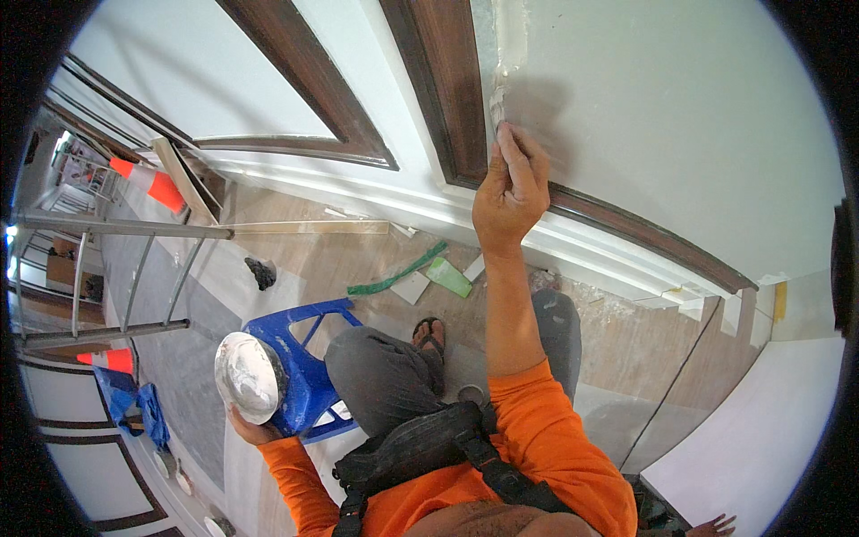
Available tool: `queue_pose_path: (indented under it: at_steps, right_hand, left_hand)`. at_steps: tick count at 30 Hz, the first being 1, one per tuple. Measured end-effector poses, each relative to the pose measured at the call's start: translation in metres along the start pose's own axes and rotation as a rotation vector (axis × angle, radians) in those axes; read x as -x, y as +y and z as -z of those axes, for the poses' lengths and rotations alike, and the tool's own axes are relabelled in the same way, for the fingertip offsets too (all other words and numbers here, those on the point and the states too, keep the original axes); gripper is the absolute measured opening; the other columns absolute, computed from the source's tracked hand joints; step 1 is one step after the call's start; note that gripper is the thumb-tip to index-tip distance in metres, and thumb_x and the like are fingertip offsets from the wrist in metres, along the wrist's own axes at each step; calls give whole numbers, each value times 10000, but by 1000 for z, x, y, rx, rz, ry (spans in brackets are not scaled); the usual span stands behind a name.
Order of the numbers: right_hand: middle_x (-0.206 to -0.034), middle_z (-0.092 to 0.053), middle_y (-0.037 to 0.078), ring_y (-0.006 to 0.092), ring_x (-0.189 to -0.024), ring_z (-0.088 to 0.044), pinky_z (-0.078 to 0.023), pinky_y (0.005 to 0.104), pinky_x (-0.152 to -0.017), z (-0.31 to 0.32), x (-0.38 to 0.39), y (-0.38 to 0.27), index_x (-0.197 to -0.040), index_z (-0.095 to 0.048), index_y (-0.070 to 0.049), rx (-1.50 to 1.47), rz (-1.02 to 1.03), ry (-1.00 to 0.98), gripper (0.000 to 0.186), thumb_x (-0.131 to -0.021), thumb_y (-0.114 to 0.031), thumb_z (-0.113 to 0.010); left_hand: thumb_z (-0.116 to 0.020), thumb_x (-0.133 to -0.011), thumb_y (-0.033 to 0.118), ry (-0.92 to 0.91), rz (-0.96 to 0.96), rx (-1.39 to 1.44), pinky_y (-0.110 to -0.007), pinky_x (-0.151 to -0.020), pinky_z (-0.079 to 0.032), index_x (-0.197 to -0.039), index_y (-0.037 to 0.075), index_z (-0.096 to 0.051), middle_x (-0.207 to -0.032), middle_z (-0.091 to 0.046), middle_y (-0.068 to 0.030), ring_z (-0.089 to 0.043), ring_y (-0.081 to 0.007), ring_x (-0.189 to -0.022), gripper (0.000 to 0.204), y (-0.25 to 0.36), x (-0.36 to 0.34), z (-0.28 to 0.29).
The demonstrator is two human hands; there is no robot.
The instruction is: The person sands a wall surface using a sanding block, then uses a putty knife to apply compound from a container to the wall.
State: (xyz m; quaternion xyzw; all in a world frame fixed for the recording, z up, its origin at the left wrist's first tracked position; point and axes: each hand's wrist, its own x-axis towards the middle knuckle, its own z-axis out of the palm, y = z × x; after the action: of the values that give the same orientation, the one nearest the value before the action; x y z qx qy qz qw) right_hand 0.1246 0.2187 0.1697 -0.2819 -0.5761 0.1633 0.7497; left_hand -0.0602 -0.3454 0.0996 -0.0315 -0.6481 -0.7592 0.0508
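My right hand (512, 192) is raised at the white wall (644, 125), fingers pinched at a pale smeared strip of filler (503, 76) beside a dark brown moulding (438, 89); what it holds is too small and hidden to make out. My left hand (250, 421) grips a round pan (246, 371) of white paste, low at the left, just over or against a blue plastic stool (300, 389). My left knee and sandalled foot show beside the stool.
A metal ladder (139, 277) stands at the left, with two orange cones (161, 186) and leaning boards (188, 179). Blue bags (148, 412) lie at lower left. Board offcuts (447, 277) and a green strip (389, 282) lie along the wall. Another person's hand (716, 526) shows at bottom right.
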Motion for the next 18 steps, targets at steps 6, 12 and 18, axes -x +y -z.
queue_pose_path:
  at_steps: [6,12,18]
  right_hand:
    - [-1102,-756,145,269,-981,-742,-596,359,-845,45,3,7,-1176,-787,-58,27,-99,-166,295,-921,74,-719]
    - [-1037,-773,128,164,-891,-729,-571,286,-772,59,-41,-14,-1178,-775,-34,-90,-261,-206,224,-967,18,-718]
    - [-1048,-781,110,126,-892,-710,-568,275,-779,58,-41,-22,-1194,-763,-16,9,-251,-183,208,-991,-40,-721]
  left_hand:
    - [-518,-1079,324,25,44,95,-435,-1063,-522,-1380,-53,-572,-1365,-626,-190,-644,-292,-1228,486,8,8,-12]
    - [-480,-1086,367,-22,35,110,-464,-1074,-534,-1421,-61,-551,-1401,-620,-212,-648,-317,-1246,548,11,14,-23]
    - [-466,-1080,418,-89,12,25,-498,-1088,-542,-1472,-64,-526,-1435,-611,-233,-645,-357,-1272,624,7,12,-16]
